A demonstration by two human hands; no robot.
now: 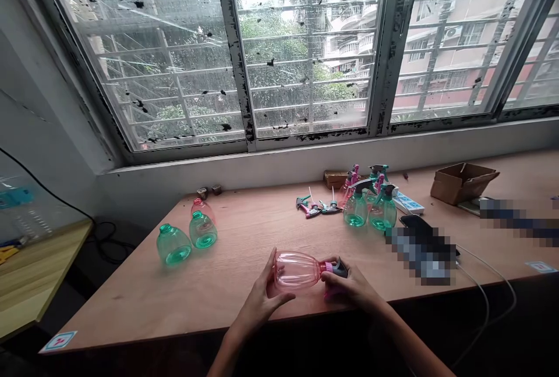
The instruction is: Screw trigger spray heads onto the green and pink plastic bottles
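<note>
A clear pink spray bottle [297, 269] lies on its side between my hands, above the front part of the table. My left hand [264, 295] grips its base, thumb below and fingers behind. My right hand [349, 284] is closed around the bottle's neck and its dark grey and pink trigger sprayer [336, 269], partly hiding it. To the left stand two green bottles without sprayers, one nearer [173, 246] and one farther [203, 230]. A pink bottle [205, 208] is partly hidden behind the farther one.
Several green and pink spray bottles with sprayers [382, 211] stand at the back right. Loose trigger sprayers [314, 208] lie beside them. Farther right are a white power strip [409, 201], a black phone [428, 231], cables [484, 287] and an open cardboard box [458, 185].
</note>
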